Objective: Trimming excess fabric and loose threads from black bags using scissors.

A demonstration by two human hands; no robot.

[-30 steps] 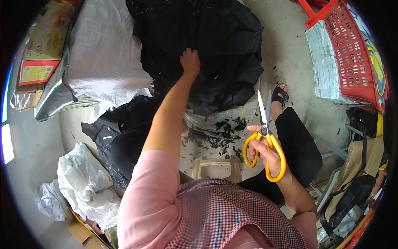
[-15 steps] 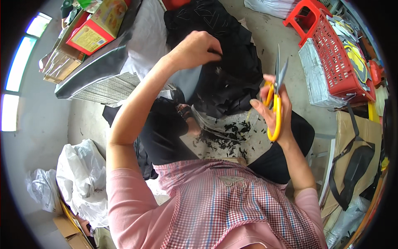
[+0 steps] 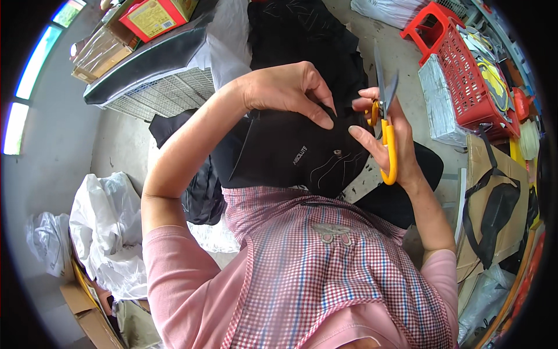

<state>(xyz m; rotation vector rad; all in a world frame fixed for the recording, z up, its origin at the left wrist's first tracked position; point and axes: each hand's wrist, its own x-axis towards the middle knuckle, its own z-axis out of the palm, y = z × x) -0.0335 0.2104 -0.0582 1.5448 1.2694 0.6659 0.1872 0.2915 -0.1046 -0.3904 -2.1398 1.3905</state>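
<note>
Across my lap lies a black cloth piece (image 3: 270, 145) with small pale lettering and loose light threads on it. My left hand (image 3: 290, 87) is bent over its far part, thumb and fingertips brought together on the dark fabric; the exact fold in the pinch is hard to make out. To the right, my right hand (image 3: 402, 142) holds yellow-handled scissors (image 3: 389, 151), blades parted and pointing away from me, apart from the cloth. Beyond both hands spreads a heap of black fabric (image 3: 308, 35), some with pale stitched outlines.
A red plastic basket (image 3: 459, 70) of mixed items stands at the right, by a red stool (image 3: 427, 23) and a silvery wrapped block (image 3: 439, 102). On the left are a wire-sided rack (image 3: 168, 93) with boxes on top and white plastic bags (image 3: 110, 232).
The black cloth piece has come over my lap, covering the dark scraps on the floor. My left hand has moved right and nearer; the scissors have shifted slightly.
</note>
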